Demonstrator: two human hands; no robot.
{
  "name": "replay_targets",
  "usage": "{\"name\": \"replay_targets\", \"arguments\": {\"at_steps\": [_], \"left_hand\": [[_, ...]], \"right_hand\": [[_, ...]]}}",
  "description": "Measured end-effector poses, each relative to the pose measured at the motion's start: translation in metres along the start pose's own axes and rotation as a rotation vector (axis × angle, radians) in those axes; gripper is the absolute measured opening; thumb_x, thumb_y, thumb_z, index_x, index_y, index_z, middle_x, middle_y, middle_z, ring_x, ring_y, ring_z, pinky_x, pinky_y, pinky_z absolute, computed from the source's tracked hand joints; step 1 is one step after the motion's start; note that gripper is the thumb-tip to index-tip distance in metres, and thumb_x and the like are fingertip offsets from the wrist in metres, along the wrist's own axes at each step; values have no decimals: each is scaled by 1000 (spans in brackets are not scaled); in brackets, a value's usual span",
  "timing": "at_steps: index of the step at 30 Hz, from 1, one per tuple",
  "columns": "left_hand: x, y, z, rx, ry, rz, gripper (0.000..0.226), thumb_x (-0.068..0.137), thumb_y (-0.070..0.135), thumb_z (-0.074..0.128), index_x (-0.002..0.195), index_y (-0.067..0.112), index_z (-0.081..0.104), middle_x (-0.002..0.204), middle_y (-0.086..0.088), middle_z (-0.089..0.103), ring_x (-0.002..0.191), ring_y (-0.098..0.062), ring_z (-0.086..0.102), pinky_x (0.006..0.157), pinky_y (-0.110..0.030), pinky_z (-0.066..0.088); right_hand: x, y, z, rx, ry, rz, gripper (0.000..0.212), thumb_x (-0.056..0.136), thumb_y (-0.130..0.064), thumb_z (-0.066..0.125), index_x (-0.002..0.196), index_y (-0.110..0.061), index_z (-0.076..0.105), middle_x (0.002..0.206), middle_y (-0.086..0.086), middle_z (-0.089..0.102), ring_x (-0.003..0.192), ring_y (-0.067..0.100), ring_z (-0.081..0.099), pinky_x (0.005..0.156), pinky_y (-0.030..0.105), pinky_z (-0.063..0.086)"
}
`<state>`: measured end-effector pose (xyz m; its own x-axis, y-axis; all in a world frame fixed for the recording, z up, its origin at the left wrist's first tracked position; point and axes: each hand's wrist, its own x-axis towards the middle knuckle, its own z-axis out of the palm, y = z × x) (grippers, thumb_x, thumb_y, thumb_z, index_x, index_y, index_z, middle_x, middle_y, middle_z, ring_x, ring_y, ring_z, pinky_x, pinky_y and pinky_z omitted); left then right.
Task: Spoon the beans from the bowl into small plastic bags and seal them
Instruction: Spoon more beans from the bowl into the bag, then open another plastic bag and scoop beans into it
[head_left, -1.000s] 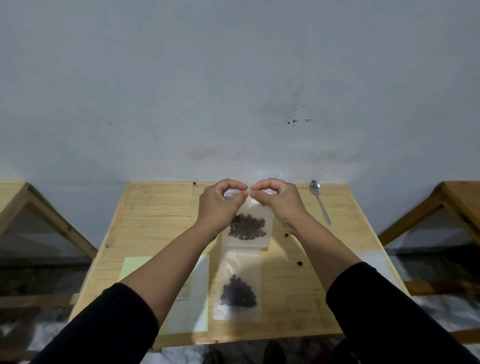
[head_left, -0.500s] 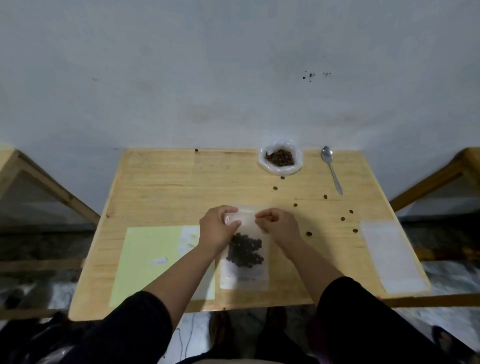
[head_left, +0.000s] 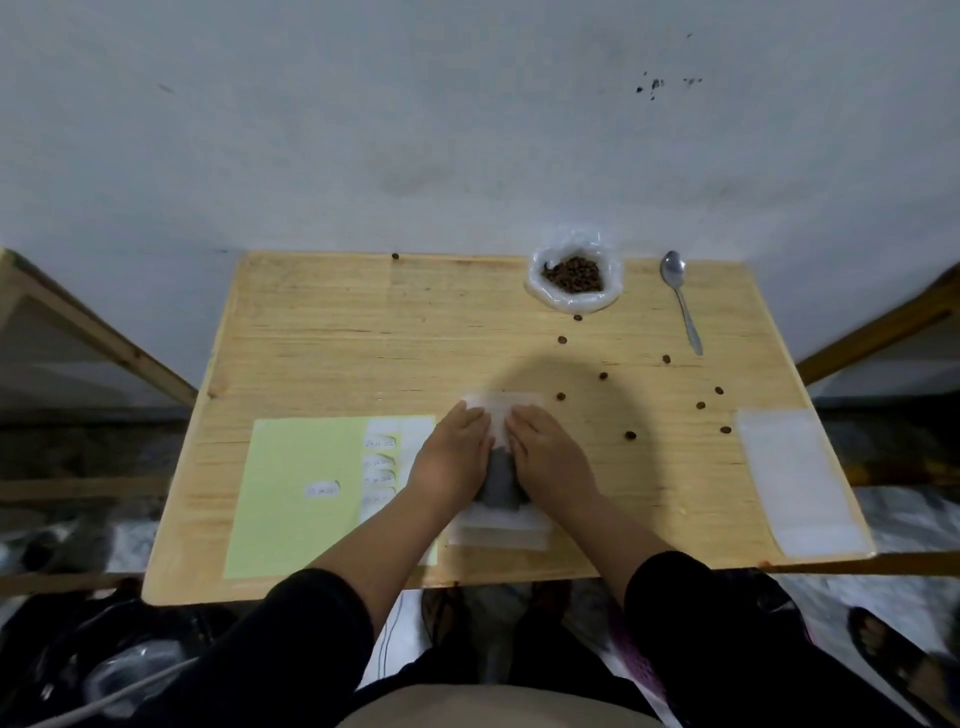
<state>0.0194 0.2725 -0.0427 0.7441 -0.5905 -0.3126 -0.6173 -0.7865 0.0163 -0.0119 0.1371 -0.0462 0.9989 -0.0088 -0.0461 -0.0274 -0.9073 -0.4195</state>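
Hands, left (head_left: 453, 457) and right (head_left: 546, 457), press flat on the small clear plastic bag of dark beans (head_left: 500, 483), sealing it; next, another bag needs filling.

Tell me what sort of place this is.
Probably a makeshift packing or sorting station, not a kitchen: a bare wooden table against a plain wall, a bowl of beans with a spoon, a sheet of labels, and empty plastic bags.

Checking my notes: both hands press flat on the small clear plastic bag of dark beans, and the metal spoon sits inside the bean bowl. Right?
Not quite. The head view shows the metal spoon lying on the wooden table, right of the bean bowl, not in it. Both the left hand and right hand do press the bag.
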Motion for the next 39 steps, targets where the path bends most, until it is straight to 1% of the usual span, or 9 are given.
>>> {"name": "replay_targets", "arguments": {"at_steps": [7,10,14,18,23,26,31,35,39], "left_hand": [[6,5,-19,-103,-7,57,33,97,20,32,119,10,55,119,-7,55,117,-23,45,106,-35,30],[19,3,-33,-240,306,-4,30,95,18,37,112,6,59,110,-11,59,104,-27,54,88,-35,43],[50,21,-55,-367,441,44,25,85,14,46,92,0,65,87,-16,65,82,-32,61,72,-32,49],[74,66,-80,-403,470,106,16,81,9,63,94,1,66,91,-14,64,88,-29,62,71,-27,48],[103,140,-82,-501,300,116,39,96,23,44,133,10,48,132,-7,48,126,-20,41,99,-28,37],[119,182,-74,-560,238,115,42,96,25,45,136,12,45,138,-6,45,130,-19,37,102,-30,36],[146,228,-60,-588,184,138,39,93,19,47,131,9,50,131,-10,52,124,-25,44,97,-32,39],[161,248,-54,-636,178,143,31,90,15,49,120,8,57,118,-13,59,116,-30,50,90,-36,44],[167,259,-57,-663,165,86,34,91,14,51,124,9,56,123,-14,55,119,-29,45,91,-36,42]], "right_hand": [[0,2,-15,-136,-149,-64,46,85,-22,33,102,2,69,105,17,70,99,28,68,88,39,52],[2,6,-33,-123,-159,-73,51,95,-26,26,127,4,51,132,21,54,125,30,50,109,38,37],[1,30,-71,-117,-6,1,47,99,-22,35,142,-2,32,149,14,34,140,22,27,115,27,18],[-7,81,-107,-112,54,148,50,98,-22,38,143,-5,30,151,11,31,142,21,24,113,29,22],[-44,155,-138,-76,122,363,50,98,-25,39,144,-9,31,152,7,29,141,18,25,108,29,31],[-70,191,-141,-57,95,476,51,98,-27,38,145,-10,29,153,5,25,142,18,22,108,32,30],[-93,242,-120,-77,-12,482,77,86,-50,4,146,-5,20,154,11,22,144,21,17,116,29,17],[-94,252,-118,26,4,534,58,96,-31,41,147,-12,22,156,5,18,143,20,18,115,34,19],[-97,262,-108,-28,30,459,64,94,-35,47,147,-10,21,154,8,22,143,18,19,116,29,18]]}}
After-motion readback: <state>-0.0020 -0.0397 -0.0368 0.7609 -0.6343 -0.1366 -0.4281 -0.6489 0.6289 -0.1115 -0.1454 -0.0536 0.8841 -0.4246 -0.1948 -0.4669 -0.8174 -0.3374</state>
